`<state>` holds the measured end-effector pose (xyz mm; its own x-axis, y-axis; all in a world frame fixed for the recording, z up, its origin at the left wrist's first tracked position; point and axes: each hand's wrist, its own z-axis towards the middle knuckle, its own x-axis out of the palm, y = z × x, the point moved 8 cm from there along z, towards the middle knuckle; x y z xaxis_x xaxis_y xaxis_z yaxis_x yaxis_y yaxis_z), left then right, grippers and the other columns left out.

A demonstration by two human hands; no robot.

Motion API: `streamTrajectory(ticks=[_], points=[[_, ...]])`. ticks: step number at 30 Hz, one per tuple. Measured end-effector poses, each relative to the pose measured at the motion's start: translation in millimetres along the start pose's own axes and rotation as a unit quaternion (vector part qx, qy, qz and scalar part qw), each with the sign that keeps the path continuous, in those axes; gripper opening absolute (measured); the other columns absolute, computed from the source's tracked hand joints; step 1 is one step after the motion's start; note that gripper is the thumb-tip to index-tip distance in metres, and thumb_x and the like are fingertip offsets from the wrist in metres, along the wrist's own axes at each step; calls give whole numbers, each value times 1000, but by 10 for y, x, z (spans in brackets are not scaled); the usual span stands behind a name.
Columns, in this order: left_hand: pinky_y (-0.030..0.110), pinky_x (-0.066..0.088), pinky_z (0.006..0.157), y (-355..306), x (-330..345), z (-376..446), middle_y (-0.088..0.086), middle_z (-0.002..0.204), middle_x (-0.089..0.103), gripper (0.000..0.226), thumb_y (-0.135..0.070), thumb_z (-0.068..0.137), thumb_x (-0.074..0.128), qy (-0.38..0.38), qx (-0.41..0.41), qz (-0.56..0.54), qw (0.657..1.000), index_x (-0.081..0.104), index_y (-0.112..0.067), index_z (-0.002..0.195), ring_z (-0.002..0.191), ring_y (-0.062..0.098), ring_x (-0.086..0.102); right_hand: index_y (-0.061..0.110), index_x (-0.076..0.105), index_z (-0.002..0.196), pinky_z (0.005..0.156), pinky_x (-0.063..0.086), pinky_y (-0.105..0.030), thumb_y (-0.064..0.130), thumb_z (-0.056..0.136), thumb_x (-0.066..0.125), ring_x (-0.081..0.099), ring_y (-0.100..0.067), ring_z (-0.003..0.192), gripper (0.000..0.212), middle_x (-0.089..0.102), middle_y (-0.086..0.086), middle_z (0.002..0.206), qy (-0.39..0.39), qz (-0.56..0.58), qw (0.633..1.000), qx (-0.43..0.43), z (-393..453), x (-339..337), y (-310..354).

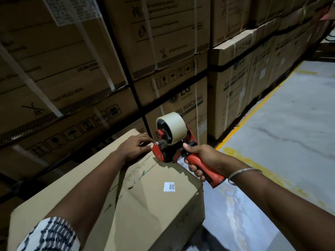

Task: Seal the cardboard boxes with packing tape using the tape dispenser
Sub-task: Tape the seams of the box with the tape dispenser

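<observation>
A warehouse, shown by tall stacks of strapped brown cardboard appliance cartons (163,51), a grey concrete floor (290,124), marked by a painted yellow aisle line (253,113)

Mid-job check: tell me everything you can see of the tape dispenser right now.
The tape dispenser is a red and black pistol-grip tool, plastic by the look, carrying a pale beige tape roll on a black hub. Its red front end sits at the far top edge of the cardboard box, handle angled back toward the person. The right hand grips the handle; the left hand has fingertips at the front end, seemingly at the tape.
</observation>
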<state>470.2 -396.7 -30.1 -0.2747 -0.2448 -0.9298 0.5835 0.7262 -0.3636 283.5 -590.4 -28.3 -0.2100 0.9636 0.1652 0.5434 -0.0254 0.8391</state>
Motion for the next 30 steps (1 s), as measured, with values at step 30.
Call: streamTrajectory(ticks=[30], points=[[53, 38, 103, -640, 288, -124, -21, 105, 68, 42, -68, 89, 44, 26, 64, -1, 998, 72, -39, 102, 103, 3, 60, 8, 53, 83, 45, 41, -25, 61, 93, 51, 45, -17, 46, 54, 50, -7, 64, 31, 0, 1000, 6, -546, -237, -376]])
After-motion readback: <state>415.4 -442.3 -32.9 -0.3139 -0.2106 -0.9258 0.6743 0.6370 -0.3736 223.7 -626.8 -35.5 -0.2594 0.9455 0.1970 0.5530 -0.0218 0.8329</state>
